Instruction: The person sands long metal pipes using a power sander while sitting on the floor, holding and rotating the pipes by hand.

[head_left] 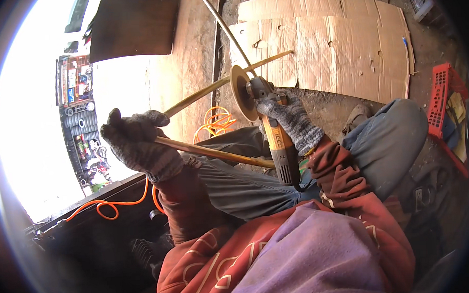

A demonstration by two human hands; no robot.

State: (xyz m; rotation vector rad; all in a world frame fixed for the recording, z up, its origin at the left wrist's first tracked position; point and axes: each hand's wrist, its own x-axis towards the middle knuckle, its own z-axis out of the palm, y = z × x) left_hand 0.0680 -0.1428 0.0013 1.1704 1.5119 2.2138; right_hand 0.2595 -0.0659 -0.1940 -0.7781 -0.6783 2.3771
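Observation:
My left hand (pixel 139 142), in a dark grey knitted glove, is closed around metal rods at the left. One rod (pixel 199 94) runs from it up and right, past the grinder's disc, toward the cardboard. A second, brownish rod (pixel 214 151) slants from the same hand across my lap. My right hand (pixel 291 117), in a grey striped glove, grips an angle grinder (pixel 279 142) with a yellow and black body. Its round disc (pixel 241 93) stands edge-on close to the upper rod; I cannot tell whether they touch. Another thin rod (pixel 228 33) reaches from behind the disc to the top.
Flattened cardboard (pixel 319 55) covers the ground ahead. A red plastic crate (pixel 439 100) holding scraps stands at the right, with a grey crate (pixel 420 3) beyond. Orange cable (pixel 215 124) coils past my legs and along the dark edge at left. A dark panel (pixel 134 26) is at upper left.

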